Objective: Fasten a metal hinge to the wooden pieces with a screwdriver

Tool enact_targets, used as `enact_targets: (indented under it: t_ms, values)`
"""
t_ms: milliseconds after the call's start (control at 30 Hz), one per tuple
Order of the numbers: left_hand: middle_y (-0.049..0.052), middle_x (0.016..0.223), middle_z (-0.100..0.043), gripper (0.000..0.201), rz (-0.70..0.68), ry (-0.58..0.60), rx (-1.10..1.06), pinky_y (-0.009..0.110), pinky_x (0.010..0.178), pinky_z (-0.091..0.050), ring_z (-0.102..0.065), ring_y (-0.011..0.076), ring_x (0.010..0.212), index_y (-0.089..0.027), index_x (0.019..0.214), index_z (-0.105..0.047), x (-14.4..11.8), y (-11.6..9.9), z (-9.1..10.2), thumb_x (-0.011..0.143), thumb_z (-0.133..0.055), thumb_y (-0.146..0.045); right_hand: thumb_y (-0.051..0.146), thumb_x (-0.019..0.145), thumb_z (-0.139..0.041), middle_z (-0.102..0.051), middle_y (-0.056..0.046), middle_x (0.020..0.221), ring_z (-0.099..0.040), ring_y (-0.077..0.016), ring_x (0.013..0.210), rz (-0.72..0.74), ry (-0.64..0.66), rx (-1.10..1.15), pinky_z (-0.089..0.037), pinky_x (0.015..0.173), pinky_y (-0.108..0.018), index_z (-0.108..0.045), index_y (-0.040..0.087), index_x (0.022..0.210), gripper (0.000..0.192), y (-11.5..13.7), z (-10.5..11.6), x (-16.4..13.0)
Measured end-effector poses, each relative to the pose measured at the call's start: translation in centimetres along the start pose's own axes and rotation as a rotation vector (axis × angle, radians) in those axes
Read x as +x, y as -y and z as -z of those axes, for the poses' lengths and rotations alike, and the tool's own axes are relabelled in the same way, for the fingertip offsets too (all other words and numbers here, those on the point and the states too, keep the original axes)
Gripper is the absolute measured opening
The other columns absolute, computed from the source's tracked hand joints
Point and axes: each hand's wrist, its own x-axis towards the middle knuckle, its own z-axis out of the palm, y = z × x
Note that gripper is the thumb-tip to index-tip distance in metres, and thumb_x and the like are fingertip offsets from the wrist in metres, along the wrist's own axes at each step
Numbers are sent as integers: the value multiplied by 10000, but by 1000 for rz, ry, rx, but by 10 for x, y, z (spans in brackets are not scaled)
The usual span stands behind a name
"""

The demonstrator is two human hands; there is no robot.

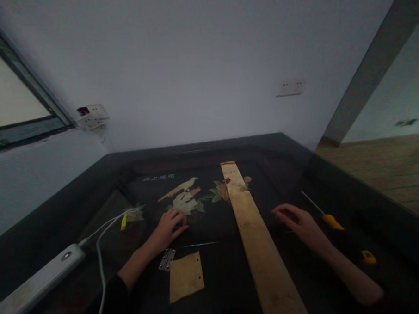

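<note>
My left hand point(170, 228) rests with curled fingers on a dark tabletop point(224, 287) inlaid with a bird-and-flower picture point(189, 196). It holds nothing that I can see. Just below it lie a small metal hinge point(166, 259) and a square piece of thin wood point(186, 276). A thin metal rod point(200, 244) lies to its right. A long wooden plank point(257, 242) runs diagonally between my hands. My right hand point(297, 221) lies flat on the table right of the plank, fingers loosely spread and empty. A yellow-handled screwdriver point(323, 215) lies just beyond it.
A white power strip point(39, 279) with white cables point(103, 235) lies at the left edge. A small yellow object point(369, 257) sits right of my forearm. Wall sockets point(290, 88) are on the far wall. A wooden floor point(386, 164) shows beyond the table's right edge.
</note>
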Motion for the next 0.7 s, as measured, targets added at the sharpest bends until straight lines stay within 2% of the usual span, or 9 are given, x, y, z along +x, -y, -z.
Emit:
enact_targets:
  t_ms: [167,300,400,533,600,700]
  values:
    - [60,955,-608,121,26,-82,7,397,856,-465,-560,238,942,-207,844,-587,14,23,-4,899,-552,-309,490,814,-523,-683,-61,801,-606,-165,668,-3,-34,-62,-468,605,-292,-681,175,909,365,-16,1,15]
    - [78,1026,-607,120,34,-154,-1,425,921,-469,-571,249,1011,-214,919,-604,16,22,2,903,-535,-310,507,807,-523,-690,-65,791,-616,-170,668,-27,-48,-56,-469,598,-295,-677,175,912,381,-23,4,16]
    - [96,1163,-591,207,41,-180,-15,441,993,-454,-555,254,1121,-237,1081,-610,-8,6,12,926,-494,-311,519,806,-519,-694,-69,793,-633,-185,693,-32,-68,-48,-481,615,-309,-680,183,907,386,-23,6,9]
    - [94,1317,-556,386,14,-89,57,496,997,-465,-528,297,1204,-329,1270,-563,-60,-9,13,885,-568,-353,516,797,-529,-694,-54,793,-631,-185,674,-24,-71,-70,-489,621,-325,-684,203,907,366,-22,9,8]
    - [101,1356,-539,490,23,-86,113,526,995,-459,-517,316,1220,-354,1345,-514,-75,-7,6,862,-596,-353,519,790,-532,-693,-47,776,-620,-179,644,-11,-82,-78,-482,590,-319,-684,211,900,360,-21,9,11]
    - [101,1383,-521,532,73,-133,169,544,1018,-432,-490,321,1255,-340,1379,-484,-75,5,-1,860,-598,-358,502,792,-531,-698,-44,766,-629,-177,639,11,-69,-80,-492,584,-315,-684,219,887,336,-19,9,13]
